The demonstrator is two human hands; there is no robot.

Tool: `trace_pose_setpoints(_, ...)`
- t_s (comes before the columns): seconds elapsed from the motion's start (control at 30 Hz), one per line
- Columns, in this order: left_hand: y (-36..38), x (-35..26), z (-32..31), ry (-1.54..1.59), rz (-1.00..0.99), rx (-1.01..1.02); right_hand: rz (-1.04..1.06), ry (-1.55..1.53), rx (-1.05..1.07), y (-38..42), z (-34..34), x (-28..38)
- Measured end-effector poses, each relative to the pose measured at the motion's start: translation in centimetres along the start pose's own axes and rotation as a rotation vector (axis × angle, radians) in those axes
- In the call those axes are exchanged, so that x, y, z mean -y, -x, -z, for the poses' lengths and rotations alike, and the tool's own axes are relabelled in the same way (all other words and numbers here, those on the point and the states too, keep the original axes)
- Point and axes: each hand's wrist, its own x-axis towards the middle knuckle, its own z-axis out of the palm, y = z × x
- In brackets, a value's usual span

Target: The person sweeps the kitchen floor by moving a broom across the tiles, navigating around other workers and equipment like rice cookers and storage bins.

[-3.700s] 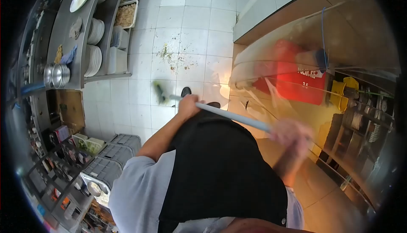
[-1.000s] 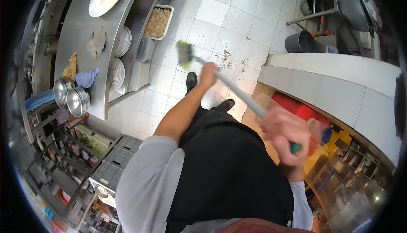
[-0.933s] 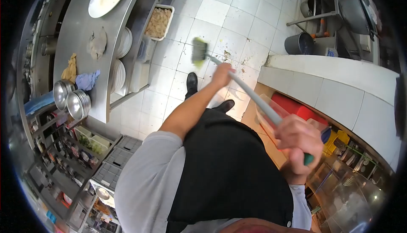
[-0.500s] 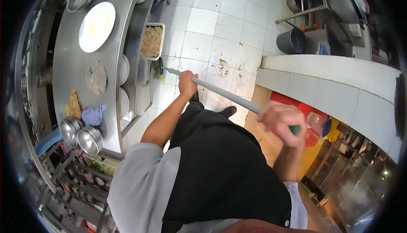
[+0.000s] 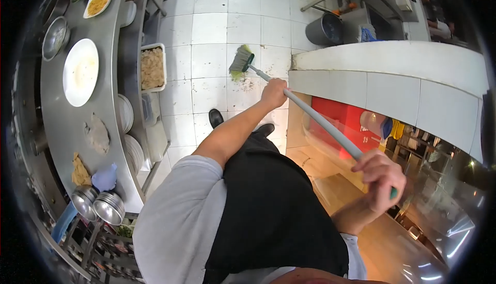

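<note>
A broom (image 5: 325, 124) slants across the view, its grey handle running from lower right to upper left. My left hand (image 5: 275, 93) is wrapped round the lower handle, not far above the bristles. Near the green end cap, my right hand (image 5: 381, 178) grips the top of the handle. The grey-green bristles (image 5: 239, 61) rest on the white tiled floor (image 5: 209, 59), next to scattered crumbs and brown debris (image 5: 250, 85). Some of the debris is hidden behind the broom head.
A steel table (image 5: 116, 41) on the left carries a white oval plate (image 5: 81, 72), cloths and stacked metal bowls (image 5: 108, 207). Below it stands a tub of pale food (image 5: 153, 67). A tiled ledge (image 5: 382, 90) and a dark bucket (image 5: 324, 29) are on the right.
The broom head has swung from beside the table's lower shelf rightward to the middle of the floor. Both hands have moved right with the handle, and the view has shifted.
</note>
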Motion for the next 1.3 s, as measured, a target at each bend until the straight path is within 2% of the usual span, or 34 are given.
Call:
trace_pose_setpoints(0.07,0.8,-3.4,1.1,-0.034,-0.213,-0.063,0.062,-0.053,0.042,1.7,5.2,0.6)
trace_pose_setpoints(0.13,3.2,-6.3,3.6,-0.065,-0.254,-0.072,0.127,-0.093,0.056,2.6,7.7,1.0)
trace_pose_setpoints(0.17,5.0,-6.7,4.5,-0.092,-0.283,-0.087,0.221,-0.223,0.143,2.8,8.5,0.8)
trace_pose_setpoints(0.2,6.7,-6.0,4.8,-0.105,-0.22,-0.069,0.318,-0.351,0.231,2.9,9.4,0.5)
trace_pose_setpoints(0.23,8.2,-4.9,5.2,-0.122,-0.159,-0.049,0.285,-0.394,0.312,2.9,10.5,-0.7)
trace_pose_setpoints(0.3,10.3,-1.8,5.1,-0.203,0.069,-0.052,0.058,-0.419,0.049,4.1,7.9,-2.7)
trace_pose_setpoints(0.33,11.1,0.8,3.9,-0.207,0.145,-0.103,-0.028,-0.408,0.069,3.7,6.8,-4.1)
trace_pose_setpoints(0.37,11.4,2.2,2.4,-0.218,0.166,-0.084,-0.114,-0.401,0.095,3.3,6.4,-5.4)
trace_pose_setpoints(0.4,11.2,3.7,0.8,-0.231,0.187,-0.069,-0.114,-0.412,0.095,3.3,6.6,-5.9)
trace_pose_setpoints(0.43,10.3,4.3,-1.3,-0.224,0.123,-0.085,-0.12,-0.348,0.178,3.3,7.1,-6.1)
trace_pose_setpoints(0.47,9.2,3.7,-3.6,-0.214,0.063,-0.093,-0.135,-0.284,0.26,3.5,7.8,-6.2)
trace_pose_setpoints(0.6,2.8,-1.5,-11.6,-0.069,0.039,-0.059,-0.029,-0.178,0.194,4.9,12.9,-6.8)
trace_pose_setpoints(0.67,1.1,-4.7,-13.7,-0.047,0.007,-0.048,0.043,-0.158,0.262,5.4,15.9,-7.2)
trace_pose_setpoints(0.73,0.3,-8.0,-13.9,-0.032,-0.032,-0.032,0.234,-0.185,0.294,6.1,18.6,-7.4)
trace_pose_setpoints(0.77,0.8,-10.0,-13.7,-0.055,-0.017,-0.047,0.275,-0.176,0.5,5.0,22.1,-7.1)
trace_pose_setpoints(0.8,1.5,-12.0,-13.7,-0.078,-0.002,-0.058,0.278,-0.178,0.492,5.1,24.6,-6.9)
trace_pose_setpoints(0.9,6.0,-14.7,-12.9,-0.169,-0.02,-0.088,0.372,-0.327,0.659,5.4,29.6,-6.4)
trace_pose_setpoints(0.93,7.9,-14.6,-12.5,-0.221,-0.005,-0.041,0.374,-0.325,0.651,5.5,30.2,-6.8)
trace_pose_setpoints(1.0,10.2,-13.2,-11.2,-0.283,0.004,0.01,0.264,-0.452,0.792,5.6,30.0,-8.6)
trace_pose_setpoints(1.07,11.8,-11.6,-10.8,-0.375,0.124,0.36,0.258,-0.46,0.828,5.6,28.3,-11.2)
trace_pose_setpoints(1.13,12.2,-8.4,-13.9,-0.386,0.083,0.349,0.249,-0.468,0.87,5.7,26.9,-11.3)
trace_pose_setpoints(1.2,10.8,-5.4,-17.0,-0.392,-0.002,0.246,0.162,-0.287,0.901,5.4,26.1,-10.3)
trace_pose_setpoints(1.3,5.0,-6.1,-20.3,-0.334,-0.019,0.152,0.141,-0.152,0.853,5.7,26.2,-9.2)
